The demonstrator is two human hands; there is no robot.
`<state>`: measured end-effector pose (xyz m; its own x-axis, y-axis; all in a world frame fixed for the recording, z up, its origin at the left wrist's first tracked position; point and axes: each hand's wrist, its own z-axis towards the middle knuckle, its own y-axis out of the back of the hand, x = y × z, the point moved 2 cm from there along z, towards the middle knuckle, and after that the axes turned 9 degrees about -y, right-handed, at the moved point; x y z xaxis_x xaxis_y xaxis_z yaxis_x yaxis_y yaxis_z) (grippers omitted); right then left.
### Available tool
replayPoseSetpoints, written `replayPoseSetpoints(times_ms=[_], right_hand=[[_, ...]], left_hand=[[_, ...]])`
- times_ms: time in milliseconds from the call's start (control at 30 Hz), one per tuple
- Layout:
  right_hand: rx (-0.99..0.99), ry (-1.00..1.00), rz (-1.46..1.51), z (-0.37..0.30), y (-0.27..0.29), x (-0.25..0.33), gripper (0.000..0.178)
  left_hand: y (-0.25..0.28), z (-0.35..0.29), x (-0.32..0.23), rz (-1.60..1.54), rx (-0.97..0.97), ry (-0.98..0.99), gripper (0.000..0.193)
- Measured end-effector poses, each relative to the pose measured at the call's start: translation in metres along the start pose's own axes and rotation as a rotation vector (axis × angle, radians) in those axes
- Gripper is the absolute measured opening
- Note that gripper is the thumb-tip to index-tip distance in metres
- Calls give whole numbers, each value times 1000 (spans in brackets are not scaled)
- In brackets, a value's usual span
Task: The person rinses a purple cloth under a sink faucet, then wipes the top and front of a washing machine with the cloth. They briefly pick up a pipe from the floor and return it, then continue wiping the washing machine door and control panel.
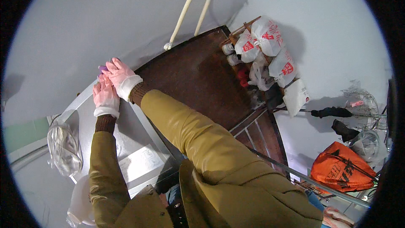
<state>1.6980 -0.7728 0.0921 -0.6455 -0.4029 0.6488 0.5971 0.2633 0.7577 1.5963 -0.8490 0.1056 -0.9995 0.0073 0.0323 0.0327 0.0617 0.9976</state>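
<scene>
Hands point(119, 75) mostly hide an unclear purple item point(102, 67).

The left hand point(106, 95) and right hand point(120, 76) lie side by side, left of centre in the frame, at the far end of a unit point(128, 126). Right of the unit spreads a panel point(190, 74), with pipes point(203, 14) behind at top centre. Bags point(266, 38) cluster upper right; a rail point(312, 179) crosses lower right, before a sack point(339, 169).
</scene>
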Motion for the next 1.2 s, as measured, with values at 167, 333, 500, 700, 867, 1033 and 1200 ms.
replayPoseSetpoints(times_ms=[167, 333, 500, 700, 867, 1033, 1200], right_hand=[[-10, 35, -309, -56, 19, 11, 45], [9, -264, 303, -149, 27, 16, 45], [-111, -50, -279, -244, 23, 31, 48], [-181, 18, -470, -362, 25, 44, 53], [-100, -147, -478, -432, 19, 53, 56], [0, -230, -595, -475, 11, 72, 63], [241, -235, -715, -478, -11, 121, 65]], left_hand=[[-15, -37, -16, 172, -207, -133, 58], [-27, -108, -52, 21, 58, -133, 63], [-21, -196, -86, -66, 86, -194, 62], [-8, -288, -125, -77, 183, -345, 71], [-15, -352, -145, -214, 156, -446, 72], [-22, -398, -143, -243, -124, -507, 70], [-27, -439, -103, -299, -150, -481, 74]])
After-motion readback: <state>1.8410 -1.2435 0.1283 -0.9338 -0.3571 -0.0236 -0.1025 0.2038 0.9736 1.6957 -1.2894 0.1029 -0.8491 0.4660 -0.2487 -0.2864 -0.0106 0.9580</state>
